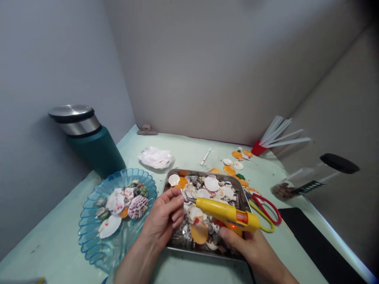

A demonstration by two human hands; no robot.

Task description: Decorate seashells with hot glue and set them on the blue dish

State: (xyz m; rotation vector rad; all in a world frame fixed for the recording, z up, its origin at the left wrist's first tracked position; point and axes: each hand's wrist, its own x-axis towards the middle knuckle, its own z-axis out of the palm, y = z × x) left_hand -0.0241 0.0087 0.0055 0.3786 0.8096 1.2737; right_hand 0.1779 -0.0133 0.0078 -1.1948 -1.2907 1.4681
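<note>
My right hand [241, 244] is wrapped round a yellow hot glue gun [220, 209] with a red light glowing on its side. The gun's nozzle points left and meets a small pale shell [184, 195], pinched between the thumb and forefinger of my left hand [166, 213]. Both hands are over a metal tray [207, 254] full of mixed seashells. Among them lies an orange scallop shell [199, 233] near the front. To the left stands a blue scalloped glass plate [91, 240] with several patterned shells on it.
A teal bottle [94, 150] stands at the left behind the plate. At the back lie a white plastic bag [156, 157] and a brown claw clip [147, 129]. Rightward are scissors [266, 211], a red cup [259, 148] of glue sticks, a clear jar [308, 179] and a black slab [314, 236].
</note>
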